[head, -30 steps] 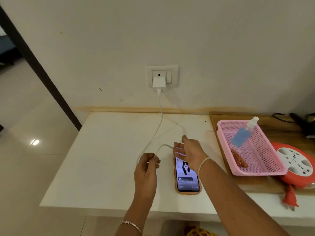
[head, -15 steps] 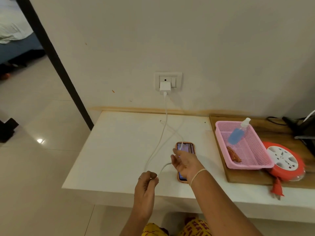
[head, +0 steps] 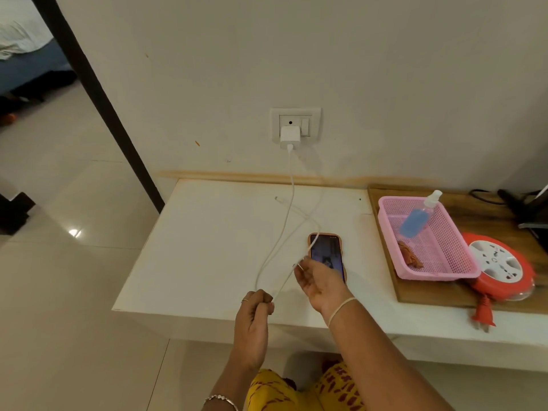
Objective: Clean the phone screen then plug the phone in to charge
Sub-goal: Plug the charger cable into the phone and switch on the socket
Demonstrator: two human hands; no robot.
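Phone (head: 326,256) face-up, screen lit

Glossy phone (head: 327,253) — perforated plastic basket (head: 439,241)

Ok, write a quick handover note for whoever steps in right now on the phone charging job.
Left hand: shut on the white cable, near the table's front edge.
Right hand: palm up over the phone, pinching the cable near its free end.
Phone lies face up on the white table, screen lit. Charger sits in the wall socket. Spray bottle and cloth are in the pink basket.
Done: cleaning appears over.
Left: whether the cable is in the phone cannot be seen; check, plug in if not.
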